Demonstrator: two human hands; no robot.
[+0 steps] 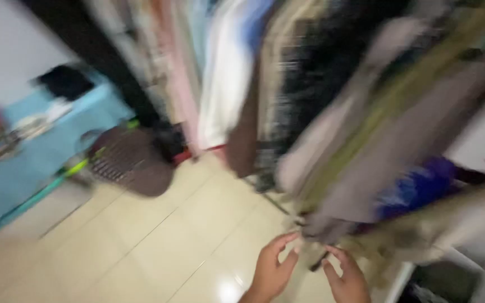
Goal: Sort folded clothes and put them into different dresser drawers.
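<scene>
The picture is heavily blurred by motion. My left hand [273,268] and my right hand [346,275] reach up from the bottom edge, close together, with fingers curled around the lower hem of a grey-brown garment [366,168] that hangs in a crowded row of clothes. The row [287,84] fills the top and right: white, pink, black and olive pieces, plus a blue patch [422,188]. How firmly either hand pinches the cloth is hard to make out.
A cream tiled floor [141,241] spreads below. At the left stands a light blue table [40,151] with small items on it, and a dark brown basket-like object [130,160] with a green handle leans beside it. A white bin edge [405,275] shows at bottom right.
</scene>
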